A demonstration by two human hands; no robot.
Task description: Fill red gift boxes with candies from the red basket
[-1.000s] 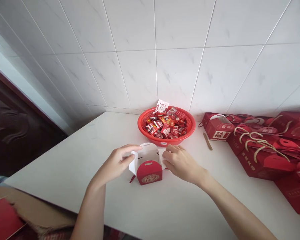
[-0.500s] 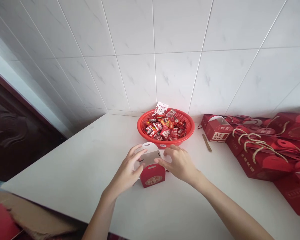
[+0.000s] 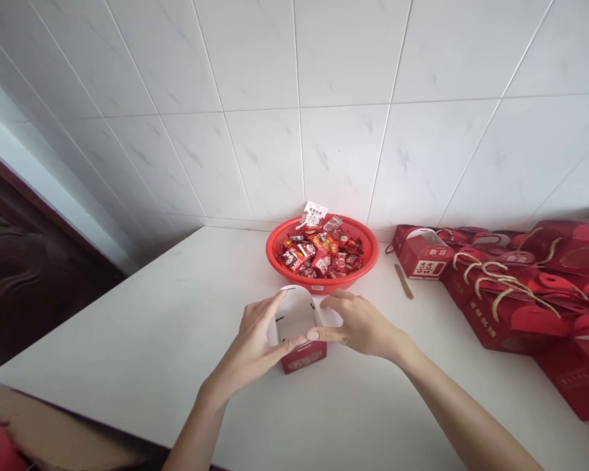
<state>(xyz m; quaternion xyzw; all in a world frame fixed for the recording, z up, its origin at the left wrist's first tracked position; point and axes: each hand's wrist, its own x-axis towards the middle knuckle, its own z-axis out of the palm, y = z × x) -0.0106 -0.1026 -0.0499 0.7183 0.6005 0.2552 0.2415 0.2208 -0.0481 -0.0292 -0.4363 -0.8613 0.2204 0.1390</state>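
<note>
A small red gift box (image 3: 304,360) with a white inside stands on the white table in front of me, its top open. A rounded flap with a slot (image 3: 295,297) rises at its far side. My left hand (image 3: 258,337) curves around the box's left side, thumb on the near flap and fingers by the far flap. On the other side, my right hand (image 3: 360,327) bends around the top, its thumb tip meeting the left thumb at the near flap. A white side flap (image 3: 328,315) shows under the right fingers. The near flap is mostly hidden by my thumbs.
Behind the box sits a red plastic basket (image 3: 273,256) of wrapped sweets, with a white tag (image 3: 314,212). A thin brown strip (image 3: 404,281) lies to its right. Several red gift boxes (image 3: 515,320), some with rope handles, crowd the right side. A tiled wall (image 3: 343,157) bounds the back.
Both thumbs have come together onto the near flap, which is now tipped and mostly covered. The hands have closed in around the box's top. The view has shifted slightly.
</note>
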